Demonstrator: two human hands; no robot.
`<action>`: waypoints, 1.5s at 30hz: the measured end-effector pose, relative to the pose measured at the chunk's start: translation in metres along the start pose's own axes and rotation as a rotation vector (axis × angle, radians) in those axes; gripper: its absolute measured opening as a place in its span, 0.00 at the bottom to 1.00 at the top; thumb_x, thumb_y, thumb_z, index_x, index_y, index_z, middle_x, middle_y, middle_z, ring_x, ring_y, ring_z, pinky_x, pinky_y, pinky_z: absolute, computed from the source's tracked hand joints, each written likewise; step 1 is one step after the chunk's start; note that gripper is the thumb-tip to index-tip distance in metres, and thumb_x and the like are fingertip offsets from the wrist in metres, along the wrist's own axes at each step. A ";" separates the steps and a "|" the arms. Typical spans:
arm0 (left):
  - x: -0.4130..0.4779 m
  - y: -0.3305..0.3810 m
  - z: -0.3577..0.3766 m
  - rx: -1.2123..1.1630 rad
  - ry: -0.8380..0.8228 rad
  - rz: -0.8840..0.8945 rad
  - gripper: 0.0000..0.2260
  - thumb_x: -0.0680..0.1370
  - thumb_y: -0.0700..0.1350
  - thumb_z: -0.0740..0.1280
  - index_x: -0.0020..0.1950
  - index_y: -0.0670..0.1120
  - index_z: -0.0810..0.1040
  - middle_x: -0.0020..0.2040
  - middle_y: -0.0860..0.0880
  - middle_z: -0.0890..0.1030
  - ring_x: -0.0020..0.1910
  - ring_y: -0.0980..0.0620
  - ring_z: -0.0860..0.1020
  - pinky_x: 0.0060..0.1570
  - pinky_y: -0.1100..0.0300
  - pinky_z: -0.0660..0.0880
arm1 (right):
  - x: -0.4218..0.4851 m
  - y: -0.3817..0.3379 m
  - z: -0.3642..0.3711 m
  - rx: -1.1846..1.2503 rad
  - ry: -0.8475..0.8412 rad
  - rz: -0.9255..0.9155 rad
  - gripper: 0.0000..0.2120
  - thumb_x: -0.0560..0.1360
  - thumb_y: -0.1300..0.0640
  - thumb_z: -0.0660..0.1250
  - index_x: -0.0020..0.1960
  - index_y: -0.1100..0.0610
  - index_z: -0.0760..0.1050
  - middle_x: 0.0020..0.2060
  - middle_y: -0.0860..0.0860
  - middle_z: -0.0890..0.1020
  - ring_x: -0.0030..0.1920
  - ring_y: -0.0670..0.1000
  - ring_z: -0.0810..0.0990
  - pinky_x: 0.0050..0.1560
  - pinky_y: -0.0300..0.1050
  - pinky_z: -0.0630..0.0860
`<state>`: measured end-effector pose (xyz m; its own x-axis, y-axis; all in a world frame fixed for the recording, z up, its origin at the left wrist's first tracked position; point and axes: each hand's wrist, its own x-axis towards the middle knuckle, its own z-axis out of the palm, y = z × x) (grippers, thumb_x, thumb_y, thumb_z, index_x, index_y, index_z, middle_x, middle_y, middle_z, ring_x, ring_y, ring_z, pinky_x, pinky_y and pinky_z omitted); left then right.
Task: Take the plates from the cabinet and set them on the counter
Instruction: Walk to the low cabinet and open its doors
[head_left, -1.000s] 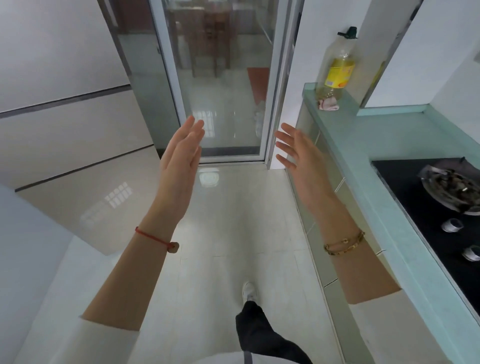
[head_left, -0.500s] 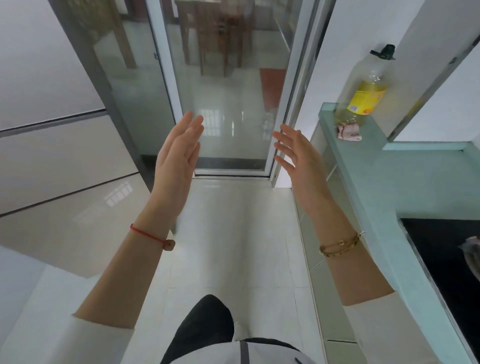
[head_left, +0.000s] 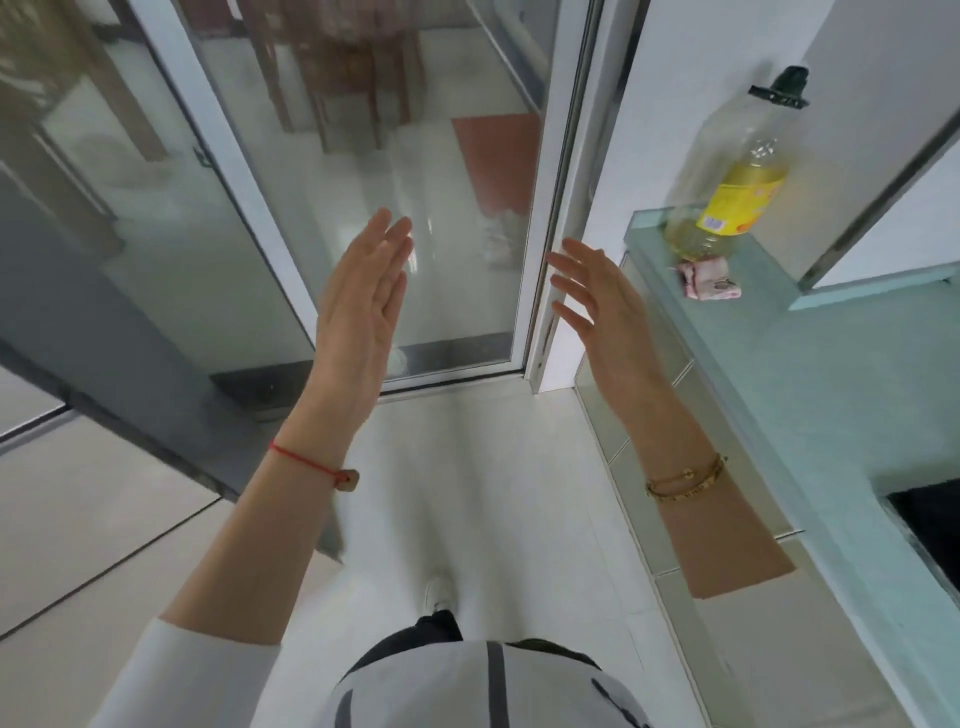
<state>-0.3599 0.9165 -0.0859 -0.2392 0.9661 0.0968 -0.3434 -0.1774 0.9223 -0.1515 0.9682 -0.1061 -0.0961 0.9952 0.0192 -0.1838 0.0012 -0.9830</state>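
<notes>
A glass sliding door (head_left: 363, 182) in a white frame is seen ahead, across the left and middle of the view.

The left hand (head_left: 358, 306) is held raised in front of the door, released, with the fingers straight and close together; nothing is grasped. A red string bracelet (head_left: 311, 465) is worn on that wrist.

A white shoe (head_left: 439, 592) is seen on the pale floor below, between the two forearms.

The right hand (head_left: 608, 312) is raised at like height, well apart from the left, released, with the fingers straight and slightly spread; nothing is grasped. Gold bangles (head_left: 685, 480) are worn on that wrist.

Pale cabinet fronts (head_left: 649, 364) are seen closed just right of the right forearm, under the counter (head_left: 831, 389), which runs along the right side in pale green. An oil bottle (head_left: 737, 171) with a yellow label is stood upright at the counter's far left corner. A small pink cloth item (head_left: 709, 283) is laid just beside the bottle's base, near the counter's left edge. A black cooktop (head_left: 930, 525) is set into the counter at the near right.

The whereabouts of the plates cannot be told from this view.
</notes>
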 end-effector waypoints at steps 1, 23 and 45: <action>0.017 -0.002 -0.002 0.004 -0.022 -0.013 0.19 0.85 0.45 0.55 0.76 0.47 0.66 0.71 0.51 0.75 0.70 0.57 0.74 0.75 0.57 0.64 | 0.013 0.002 0.003 0.006 0.028 0.001 0.20 0.84 0.49 0.52 0.70 0.55 0.71 0.64 0.51 0.79 0.64 0.49 0.77 0.70 0.51 0.71; 0.277 -0.104 0.131 0.027 -0.504 -0.335 0.15 0.80 0.49 0.62 0.67 0.52 0.75 0.67 0.52 0.79 0.68 0.56 0.76 0.74 0.53 0.66 | 0.197 0.007 -0.103 0.008 0.586 -0.042 0.19 0.83 0.49 0.56 0.69 0.56 0.73 0.60 0.50 0.81 0.60 0.49 0.79 0.63 0.46 0.74; 0.347 -0.240 0.209 0.197 -0.963 -0.788 0.13 0.82 0.44 0.61 0.64 0.48 0.79 0.57 0.50 0.84 0.59 0.50 0.82 0.56 0.57 0.78 | 0.190 0.066 -0.135 -0.019 1.230 0.016 0.16 0.84 0.51 0.54 0.65 0.52 0.75 0.61 0.49 0.80 0.65 0.52 0.77 0.69 0.53 0.72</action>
<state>-0.1700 1.3333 -0.1958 0.7551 0.5560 -0.3475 0.0698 0.4588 0.8858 -0.0501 1.1703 -0.1921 0.8894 0.4253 -0.1677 -0.1759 -0.0203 -0.9842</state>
